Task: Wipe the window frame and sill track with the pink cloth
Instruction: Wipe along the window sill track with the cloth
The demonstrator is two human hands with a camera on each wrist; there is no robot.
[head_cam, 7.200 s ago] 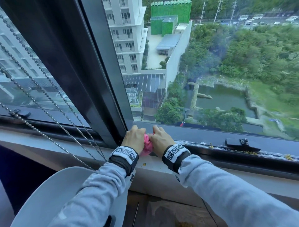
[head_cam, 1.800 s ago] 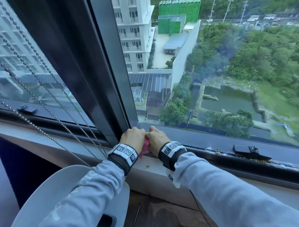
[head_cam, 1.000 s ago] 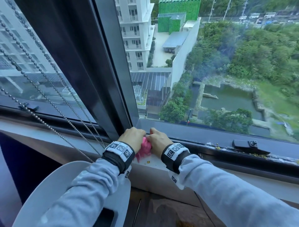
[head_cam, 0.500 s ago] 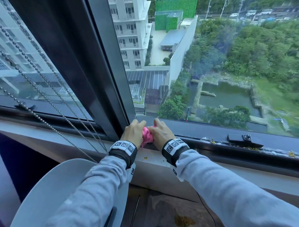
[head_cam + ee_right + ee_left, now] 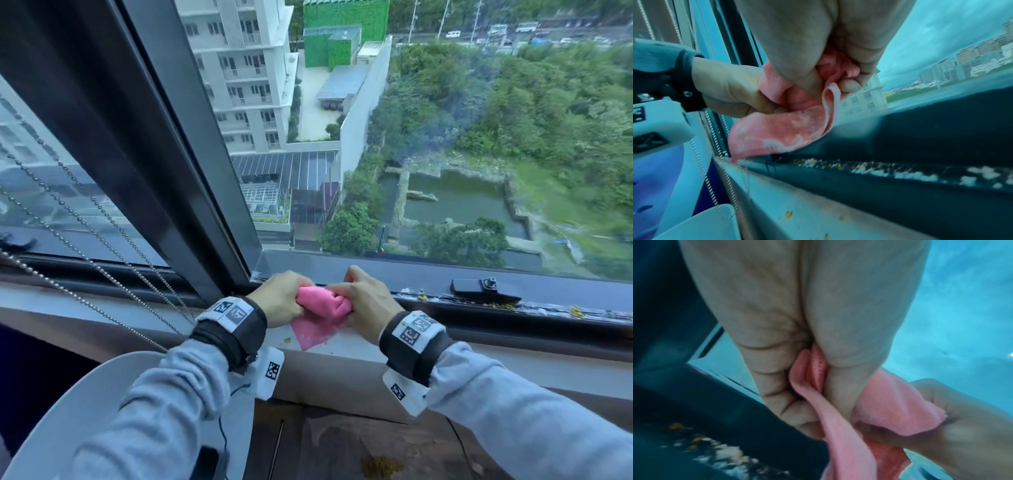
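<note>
1. Far left: bead chains (image 5: pixel 102 236) hang slantwise across the left pane, ending near the ledge (image 5: pixel 346 346). A white curved object (image 5: pixel 65 411) sits low in front of the left sleeve; what it is cannot be told.
2. Frame (image 5: pixel 164 154): a dark upright post, meeting the track (image 5: pixel 479 310) just left of the hands.
3. Left hand (image 5: pixel 279 298): fingers curled tight, clamped on the left end of the cloth (image 5: pixel 322 310). The left wrist view confirms folds of cloth pinched between thumb and fingers.
4. Cloth: pink, bunched between the two hands, held over the ledge at the track's left end. One corner hangs down to the ledge; contact cannot be confirmed. White residue marks its underside in the right wrist view.
5. Right hand (image 5: pixel 366 301): fingers curled, gripping the cloth's right end.
6. Track, right of hands: white and yellow debris along its length; a black latch (image 5: pixel 479 287) sits on the rail beyond it. Yellow specks lie on the ledge.
</note>
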